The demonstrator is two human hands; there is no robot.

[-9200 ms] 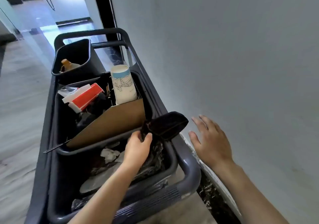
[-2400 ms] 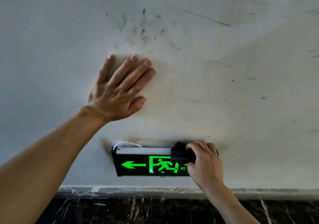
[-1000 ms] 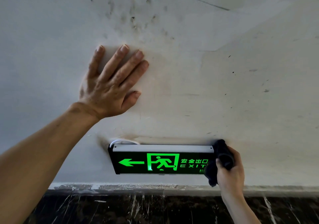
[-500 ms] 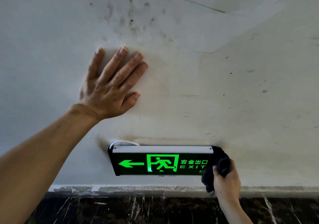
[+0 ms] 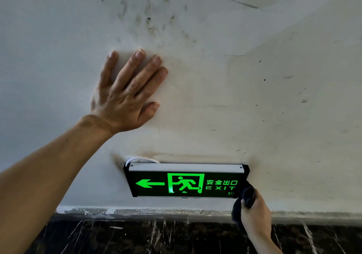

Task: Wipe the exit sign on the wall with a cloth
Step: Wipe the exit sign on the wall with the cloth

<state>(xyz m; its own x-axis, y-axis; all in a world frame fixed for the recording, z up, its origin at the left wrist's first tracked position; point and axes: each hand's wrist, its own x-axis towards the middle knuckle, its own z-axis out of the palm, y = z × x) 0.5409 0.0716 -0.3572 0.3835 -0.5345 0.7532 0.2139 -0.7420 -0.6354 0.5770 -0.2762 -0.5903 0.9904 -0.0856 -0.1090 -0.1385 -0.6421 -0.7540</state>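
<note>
Low on wall [image 5: 254,97], right hand [image 5: 256,214] clutches cloth [image 5: 247,194] at exit sign's [image 5: 186,181] right corner.

Just the one head cam, up close, facing the wall [image 5: 254,97] straight on, tilted down toward its dark baseboard [image 5: 156,236].

My left hand [image 5: 125,95] lies flat on the scuffed white wall [image 5: 274,97], well above the black, green-lit rectangular exit sign [image 5: 184,181]. Bare wall lies open between them and to the right. My right hand [image 5: 254,212], gripping the dark cloth [image 5: 247,192], blocks the sign's lower right corner.
</note>
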